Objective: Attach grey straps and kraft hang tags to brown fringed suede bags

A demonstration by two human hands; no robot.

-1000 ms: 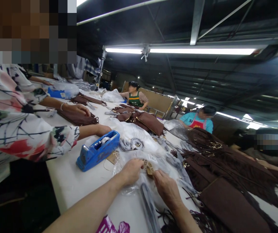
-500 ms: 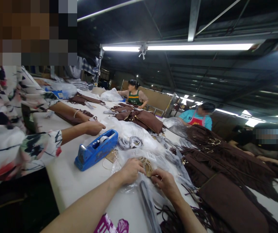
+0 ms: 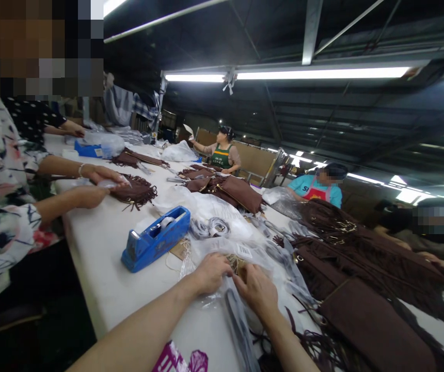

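Note:
My left hand (image 3: 211, 273) is closed at the edge of a clear plastic bag (image 3: 212, 298), its fingertips pinching the film. Close beside it, my right hand (image 3: 258, 290) grips a brown card hang tag (image 3: 241, 267) with pale string looped over it. Fingers of both hands nearly meet and partly hide the tag. A white barcode label (image 3: 239, 248) shows on the plastic just beyond. Below the hands lies a grey strap bundle (image 3: 238, 323) in plastic. To the left stands a blue tape dispenser (image 3: 156, 238), with another brown tag (image 3: 179, 249) beside it.
Dark brown fringed bags (image 3: 377, 323) are piled on the right, with more (image 3: 230, 191) farther up the white table (image 3: 104, 263). A coiled grey strap (image 3: 217, 226) lies on plastic. At left a co-worker's hands (image 3: 98, 186) hold something small. Other people work along the table.
My right hand has moved in closer to my left, covering more of the tag. The co-worker's hands at left have drawn back from the tape dispenser. A far person has raised an arm.

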